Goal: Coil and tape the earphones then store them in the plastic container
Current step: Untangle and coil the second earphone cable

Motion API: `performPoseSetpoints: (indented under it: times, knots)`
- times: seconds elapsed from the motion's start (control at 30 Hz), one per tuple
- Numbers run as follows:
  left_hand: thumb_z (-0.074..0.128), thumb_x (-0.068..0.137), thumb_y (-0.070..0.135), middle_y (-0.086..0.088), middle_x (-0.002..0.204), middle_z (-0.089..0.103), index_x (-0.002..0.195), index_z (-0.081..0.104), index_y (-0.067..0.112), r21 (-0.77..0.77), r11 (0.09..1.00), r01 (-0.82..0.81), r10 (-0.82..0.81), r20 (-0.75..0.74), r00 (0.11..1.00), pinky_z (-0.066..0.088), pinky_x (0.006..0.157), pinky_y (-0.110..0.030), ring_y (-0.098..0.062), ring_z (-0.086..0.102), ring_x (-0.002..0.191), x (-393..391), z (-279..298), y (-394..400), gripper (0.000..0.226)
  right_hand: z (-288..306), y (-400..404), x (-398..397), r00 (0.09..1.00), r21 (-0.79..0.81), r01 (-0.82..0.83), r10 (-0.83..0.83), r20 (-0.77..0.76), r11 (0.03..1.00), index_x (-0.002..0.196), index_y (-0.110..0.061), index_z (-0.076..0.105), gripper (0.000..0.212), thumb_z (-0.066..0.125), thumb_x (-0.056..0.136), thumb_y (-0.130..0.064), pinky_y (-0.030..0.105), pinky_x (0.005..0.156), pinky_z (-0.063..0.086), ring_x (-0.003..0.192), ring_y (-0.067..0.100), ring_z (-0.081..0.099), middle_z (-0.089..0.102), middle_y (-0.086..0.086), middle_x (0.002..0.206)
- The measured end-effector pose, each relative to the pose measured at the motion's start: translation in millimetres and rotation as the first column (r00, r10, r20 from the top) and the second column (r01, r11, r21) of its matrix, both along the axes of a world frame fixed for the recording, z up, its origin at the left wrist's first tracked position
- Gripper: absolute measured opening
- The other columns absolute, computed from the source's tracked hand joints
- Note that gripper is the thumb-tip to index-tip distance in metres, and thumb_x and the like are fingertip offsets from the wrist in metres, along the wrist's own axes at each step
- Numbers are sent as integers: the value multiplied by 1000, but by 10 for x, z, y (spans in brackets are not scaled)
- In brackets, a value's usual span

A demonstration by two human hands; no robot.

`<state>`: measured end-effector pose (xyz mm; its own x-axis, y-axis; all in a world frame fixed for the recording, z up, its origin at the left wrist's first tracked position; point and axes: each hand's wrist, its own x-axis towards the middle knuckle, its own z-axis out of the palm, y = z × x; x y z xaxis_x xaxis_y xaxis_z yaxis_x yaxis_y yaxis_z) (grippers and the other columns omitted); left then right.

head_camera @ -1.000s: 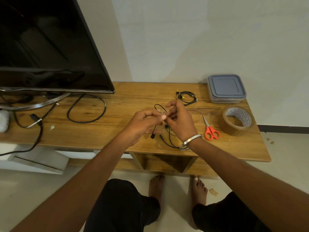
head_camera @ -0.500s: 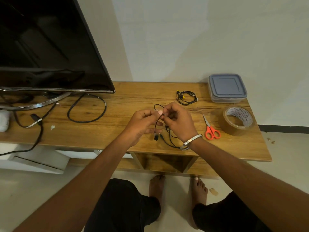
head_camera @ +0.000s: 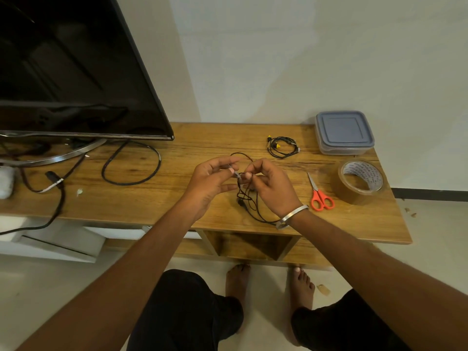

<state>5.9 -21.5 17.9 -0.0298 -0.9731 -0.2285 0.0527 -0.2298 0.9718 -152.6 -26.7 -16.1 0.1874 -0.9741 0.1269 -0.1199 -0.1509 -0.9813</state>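
Black earphones [head_camera: 249, 203] hang in loose loops between my two hands above the middle of the wooden table [head_camera: 177, 198]. My left hand [head_camera: 209, 184] pinches the cable near its plug end. My right hand [head_camera: 272, 187] pinches the same cable just to the right, fingers curled round the loops. A second pair of earphones [head_camera: 282, 146] with yellow tips lies coiled on the table behind. The plastic container [head_camera: 344, 133] with a blue-grey lid stands shut at the back right. A roll of brown tape [head_camera: 361, 182] lies at the right, with red-handled scissors [head_camera: 319, 193] beside it.
A large television [head_camera: 76, 72] on a metal stand fills the left, with black cables [head_camera: 131, 163] looped on the table under it. A white wall stands behind. The table's front edge is near my knees, with an open shelf below.
My hands have drawn slightly apart and the cable between them has been worked further into loops. The dangling end has risen a little.
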Motion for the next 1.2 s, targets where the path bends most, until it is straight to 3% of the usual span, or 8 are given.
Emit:
performPoseSetpoints:
  times: [0.27,0.37,0.47,0.57,0.67,0.8,0.97,1.2]
  knots:
    - [48,89,-13,-1,86,64,108,69,16,-12,999,-52,51,-92,994,52,85,-31,-15,67,88,26,-33,-48,40,-44,11,-1,998,108,53,-57,33,993,90,-17,48,23,39,96,3,37,73,58,78,24,69,64,8,85]
    - [45,89,-15,-4,85,62,110,66,13,-11,998,-68,65,-179,982,54,85,-30,-14,67,82,43,-17,-66,41,-28,7,-18,997,104,81,-79,-26,991,90,-15,47,19,41,96,2,30,67,58,74,23,68,64,8,83]
    - [42,89,-17,-3,84,61,112,65,12,11,997,-79,78,-309,948,57,77,-27,-14,65,80,70,7,-69,43,-72,-15,-47,977,119,148,-127,-169,982,87,-17,49,20,45,93,2,35,68,58,68,19,67,64,4,79]
    - [41,88,-16,-2,85,60,114,64,11,6,996,-84,80,-386,919,56,75,-27,-14,62,80,90,29,-71,44,-138,-44,-95,915,105,218,-165,-368,970,88,-16,54,16,48,89,-1,38,72,56,74,19,66,66,4,83]
    - [39,89,-14,-1,85,60,118,62,11,10,994,-108,102,-420,902,55,74,-26,-13,61,80,112,48,-78,44,-151,-46,-144,835,87,249,-168,-523,965,93,-11,58,13,49,89,-4,28,67,47,82,19,61,66,6,92]
    - [41,90,-13,-1,88,60,126,58,8,13,991,-136,129,-423,897,55,72,-25,-12,61,79,123,53,-97,45,-133,-43,-165,783,47,224,-151,-603,973,90,-9,60,11,51,88,-3,27,72,44,91,22,59,65,10,99]
    - [41,90,-15,0,85,57,131,53,8,-7,986,-168,146,-468,872,56,85,-35,-12,60,71,119,82,-120,48,-150,-87,-163,615,65,227,-91,-784,972,100,-1,62,16,52,87,-4,32,76,46,98,31,57,61,17,107]
    - [39,91,-13,-1,90,55,131,54,12,-21,962,-273,216,-555,803,51,65,-25,-10,54,67,208,171,-165,50,-111,-55,-246,532,171,258,8,-847,951,111,-2,56,25,52,86,-5,31,80,45,101,33,55,52,19,116]
